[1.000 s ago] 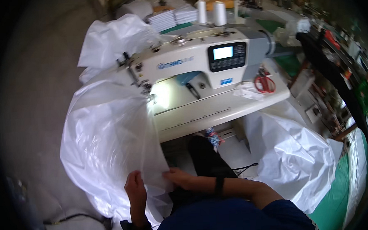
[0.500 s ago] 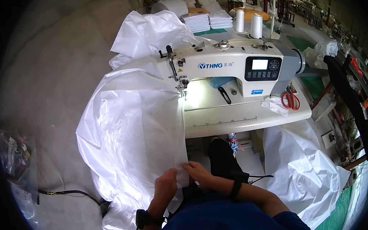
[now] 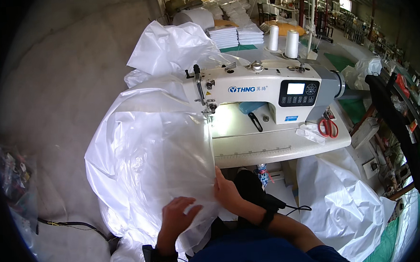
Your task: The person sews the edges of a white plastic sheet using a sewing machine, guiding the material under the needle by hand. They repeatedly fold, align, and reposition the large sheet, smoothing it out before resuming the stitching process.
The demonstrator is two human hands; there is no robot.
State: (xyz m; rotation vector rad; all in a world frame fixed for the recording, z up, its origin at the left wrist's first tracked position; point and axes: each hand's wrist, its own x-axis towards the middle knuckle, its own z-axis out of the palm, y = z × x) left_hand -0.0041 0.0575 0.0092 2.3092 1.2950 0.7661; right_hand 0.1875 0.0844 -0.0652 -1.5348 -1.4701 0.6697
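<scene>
A large white plastic sheet (image 3: 158, 148) drapes down at the left of a white sewing machine (image 3: 260, 88). Its right edge runs from beneath the lit needle area (image 3: 208, 117) towards me. My left hand (image 3: 179, 215) lies palm down on the sheet's near part, thumb and fingers apart, gripping nothing. At the sheet's right edge, just below the machine bed, my right hand (image 3: 227, 192) pinches the plastic with its fingers pointing up towards the needle. The thumb of that hand is mostly hidden. Behind the machine head more of the bunched plastic (image 3: 167, 45) piles up.
Red-handled scissors (image 3: 328, 128), a crumpled white cloth (image 3: 311, 133) and a black thread snipper (image 3: 255, 122) lie on the machine bed. Two white thread cones (image 3: 291, 44) stand behind. More white plastic (image 3: 339, 200) hangs at right. A dark cable (image 3: 72, 223) crosses the floor at left.
My left hand has let go of the sheet's edge, moved left and spread its fingers. My right hand has slid up the edge towards the machine. The view has tilted slightly upward.
</scene>
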